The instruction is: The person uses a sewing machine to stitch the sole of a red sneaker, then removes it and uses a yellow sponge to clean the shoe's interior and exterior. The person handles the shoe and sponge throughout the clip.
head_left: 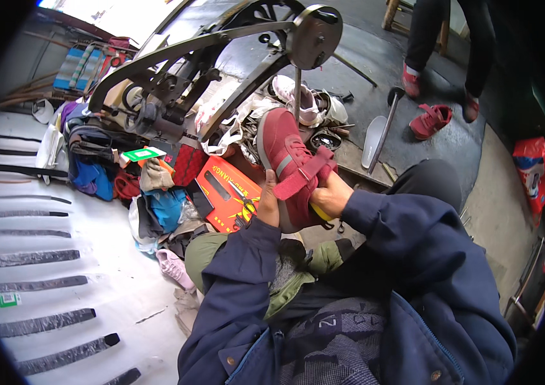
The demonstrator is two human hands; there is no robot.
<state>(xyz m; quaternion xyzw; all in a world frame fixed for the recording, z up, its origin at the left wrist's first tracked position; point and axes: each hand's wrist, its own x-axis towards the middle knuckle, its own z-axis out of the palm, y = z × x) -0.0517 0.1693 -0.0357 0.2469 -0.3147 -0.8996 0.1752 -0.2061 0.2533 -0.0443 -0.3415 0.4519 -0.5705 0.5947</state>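
Note:
A red sneaker (279, 138) with a grey stripe and a pale sole is held in front of me, toe up and away. My left hand (268, 200) grips its sole side, thumb up along the edge. My right hand (333, 194) is at the ankle opening by the heel, its fingers partly hidden inside or behind the shoe. A wide red strap (303, 174) lies across the shoe between my hands. Something yellow shows under my right hand. Just beyond the toe stands a dark metal machine (221, 38) with a round disc (314, 36).
Orange-red box (224, 192) with yellow-handled scissors (245, 206) lies left of my hands, near piled cloth and bags. On the dark mat are a hammer-like tool (385, 131), a pale insole (373, 141) and another red shoe (431, 122). Another person's legs (478, 45) stand beyond.

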